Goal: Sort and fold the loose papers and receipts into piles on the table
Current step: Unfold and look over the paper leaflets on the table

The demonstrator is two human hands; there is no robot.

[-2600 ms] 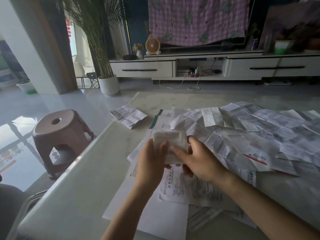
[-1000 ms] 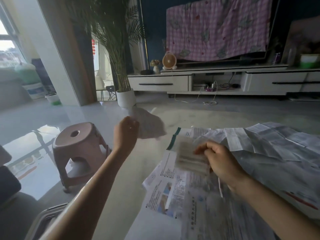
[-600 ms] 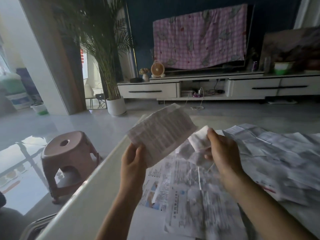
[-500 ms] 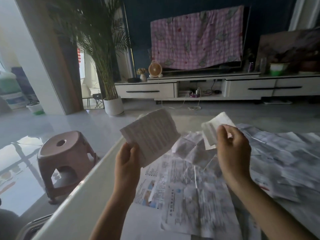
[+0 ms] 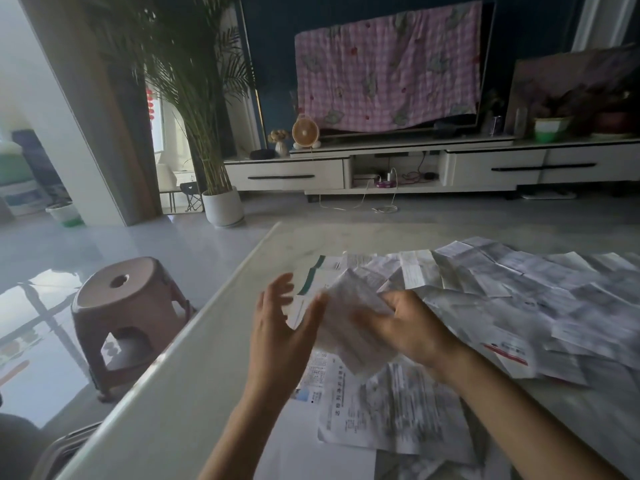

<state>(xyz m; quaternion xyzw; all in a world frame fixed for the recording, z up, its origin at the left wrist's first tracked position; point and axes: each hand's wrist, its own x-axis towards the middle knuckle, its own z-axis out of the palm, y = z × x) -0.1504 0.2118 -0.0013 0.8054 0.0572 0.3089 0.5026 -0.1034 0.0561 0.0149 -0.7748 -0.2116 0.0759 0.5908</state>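
Left hand (image 5: 280, 330): held above the tabletop (image 5: 166, 403) near its left edge, palm turned toward the right, fingers straight and spread. It grips nothing. The thumb lies at the left edge of the white paper (image 5: 346, 327); motion blur prevents confirming contact.

Right hand (image 5: 412, 327): positioned just right of the left hand, above the tabletop. Its fingers reach across the white paper and appear to grip it from the right side; the fingers are blurred.

White paper: located between the two hands, raised off the tabletop, tilted, with its lower corner hanging over a printed sheet (image 5: 391, 410).

Printed sheet: lies flat on the tabletop below the hands, on top of other sheets.

Loose papers (image 5: 519, 289): a wide overlapping layer of creased sheets and receipts covers the right and far part of the tabletop.

Surroundings: a pink stool (image 5: 128, 306) stands on the floor left of the tabletop. A potted plant (image 5: 221, 206) stands beyond it. A low white cabinet (image 5: 485, 164) runs along the far wall, with a small fan (image 5: 304, 131) on top and a pink checked cloth (image 5: 388, 67) hanging above.
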